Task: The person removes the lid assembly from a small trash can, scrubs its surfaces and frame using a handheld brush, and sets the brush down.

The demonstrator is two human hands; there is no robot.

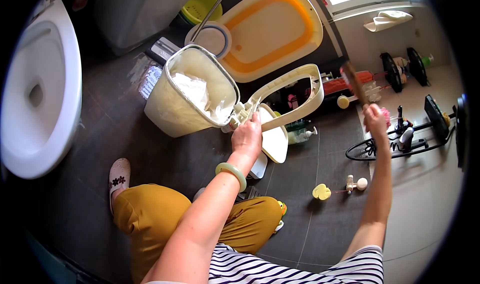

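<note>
My left hand [247, 138], with a pale green bangle on its wrist, is closed around the hinge end of the bin's cream lid frame [300, 109]. The frame stands open to the right of the cream bin [167, 101], which has a crumpled white liner or bag [192, 90] inside. A white lid panel [274, 143] shows behind the frame. Raised at the right, my right hand [376, 120] is closed on a brown-handled brush [356, 84], somewhat blurred and apart from the bin.
A toilet [75, 79] stands at the left. Behind the bin are an orange and white folding tub [235, 69] and a green basin [202, 4]. Pump bottles [302, 135], a black hose [356, 158] and wall shelves [436, 118] are at the right.
</note>
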